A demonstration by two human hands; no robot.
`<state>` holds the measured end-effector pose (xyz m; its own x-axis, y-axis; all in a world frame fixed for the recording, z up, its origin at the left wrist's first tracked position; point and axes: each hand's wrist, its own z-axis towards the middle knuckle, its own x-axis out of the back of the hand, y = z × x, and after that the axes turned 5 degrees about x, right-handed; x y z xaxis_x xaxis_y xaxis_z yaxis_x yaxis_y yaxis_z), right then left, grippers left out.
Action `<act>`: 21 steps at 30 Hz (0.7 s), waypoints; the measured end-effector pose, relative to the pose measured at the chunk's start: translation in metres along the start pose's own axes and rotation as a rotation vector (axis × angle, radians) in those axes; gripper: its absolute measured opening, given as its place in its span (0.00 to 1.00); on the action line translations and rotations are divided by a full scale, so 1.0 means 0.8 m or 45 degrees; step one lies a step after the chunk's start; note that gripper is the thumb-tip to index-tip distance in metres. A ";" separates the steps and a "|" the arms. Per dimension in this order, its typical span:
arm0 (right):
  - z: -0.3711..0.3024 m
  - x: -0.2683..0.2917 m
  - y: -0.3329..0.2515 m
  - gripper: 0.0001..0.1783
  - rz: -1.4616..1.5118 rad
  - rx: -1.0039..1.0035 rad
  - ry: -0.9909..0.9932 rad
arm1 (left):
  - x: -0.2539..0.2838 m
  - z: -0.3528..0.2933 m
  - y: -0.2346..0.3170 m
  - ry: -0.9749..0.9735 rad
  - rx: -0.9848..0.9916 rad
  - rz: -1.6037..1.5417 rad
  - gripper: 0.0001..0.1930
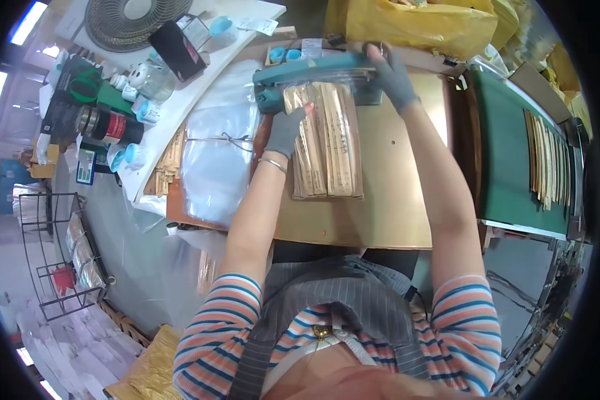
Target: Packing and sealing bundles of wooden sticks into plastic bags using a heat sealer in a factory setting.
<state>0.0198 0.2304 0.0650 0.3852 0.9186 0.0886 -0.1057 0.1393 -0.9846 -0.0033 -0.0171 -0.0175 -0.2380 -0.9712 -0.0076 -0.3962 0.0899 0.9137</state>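
Note:
A clear plastic bag filled with several slim paper-wrapped packets [330,150] lies on the tan board [407,187] in front of me. Its far end reaches in under the arm of a teal bag sealer [300,67]. My left hand [287,131], in a grey glove with bare fingertips, grips the bag's left side near the sealer, thumb on top. At the right end of the sealer's arm, my gloved right hand [395,79] is closed around the lever; its fingers are partly hidden.
Left of the board lies a tied stack of clear plastic bags [221,160]. A white table [197,93] at far left bears a fan [137,20], a phone [177,51] and a flask [110,125]. Rightward, a row of paper-wrapped packets [547,160] lies on a green surface [507,143].

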 end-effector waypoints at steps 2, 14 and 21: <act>-0.080 0.017 0.029 0.42 -0.032 0.163 0.033 | 0.003 -0.038 0.021 -0.039 -0.100 -0.021 0.24; -0.361 0.012 0.053 0.30 -1.163 0.541 -0.356 | 0.152 -0.018 0.109 1.176 -1.128 0.837 0.27; -0.363 0.012 0.051 0.27 -1.153 0.473 -0.343 | 0.169 0.085 0.208 1.544 -0.813 1.019 0.51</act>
<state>0.2855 0.1373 -0.0181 0.2474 0.4569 0.8544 -0.1724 0.8885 -0.4252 -0.1617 -0.1185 0.1056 0.7490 -0.3406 0.5683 -0.0246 0.8428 0.5376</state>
